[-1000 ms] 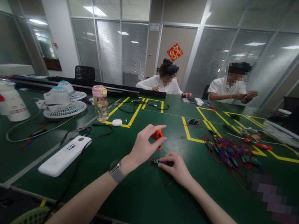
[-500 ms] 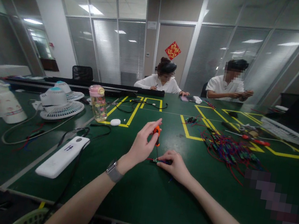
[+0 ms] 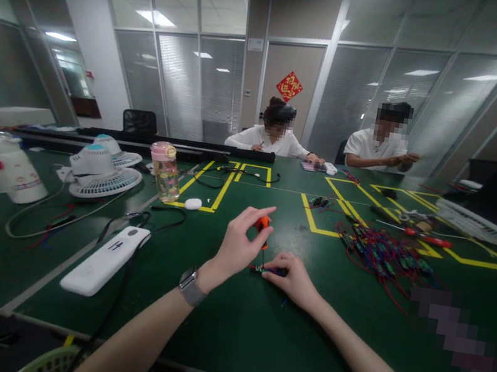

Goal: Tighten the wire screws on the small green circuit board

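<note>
Left hand [image 3: 238,245] upright on screwdriver [image 3: 263,224] (mid-table, edges far)

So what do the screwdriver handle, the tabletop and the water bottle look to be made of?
Screwdriver handle: orange, probably plastic or rubber; too small to tell its finish. Tabletop: dark green mat-like surface, slightly glossy, since ceiling lights reflect softly in it. Bottle: clear plastic, likely, as liquid shows through, with an opaque pink lid.
</note>
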Demonstrator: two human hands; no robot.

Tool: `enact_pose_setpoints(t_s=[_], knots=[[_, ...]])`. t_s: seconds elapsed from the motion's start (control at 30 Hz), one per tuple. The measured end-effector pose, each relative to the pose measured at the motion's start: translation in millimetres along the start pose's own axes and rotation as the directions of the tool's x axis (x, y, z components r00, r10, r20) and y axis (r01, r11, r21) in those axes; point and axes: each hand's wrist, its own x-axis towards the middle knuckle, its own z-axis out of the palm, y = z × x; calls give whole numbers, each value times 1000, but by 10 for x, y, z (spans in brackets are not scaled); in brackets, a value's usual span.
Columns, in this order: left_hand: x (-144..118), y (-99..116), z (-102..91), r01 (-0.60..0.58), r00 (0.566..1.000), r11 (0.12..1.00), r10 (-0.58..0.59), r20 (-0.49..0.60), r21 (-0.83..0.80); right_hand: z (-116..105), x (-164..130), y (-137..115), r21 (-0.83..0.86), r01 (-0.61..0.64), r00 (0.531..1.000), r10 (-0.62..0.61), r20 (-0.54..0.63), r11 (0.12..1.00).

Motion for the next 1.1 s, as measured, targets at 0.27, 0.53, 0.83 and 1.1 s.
enact_pose_setpoints(t_s=[0.27,0.53,0.83,1.1], knots=[[-23,-2,34,12,999,998,-9,42,-61,1,1,-1,-9,7,1000,-7,2,1000],[-31,2,40,-12,999,1000,12,30,2,3,2,7,-10,12,1000,-12,1,1000],[-22,-7,31,-24,999,996,27,-35,80,-2,0,-21,-16,-6,1000,6,-5,1000],[-26,6,36,-11,1000,1000,11,11,-4,-5,1,-13,3,-6,1000,6,6,1000]])
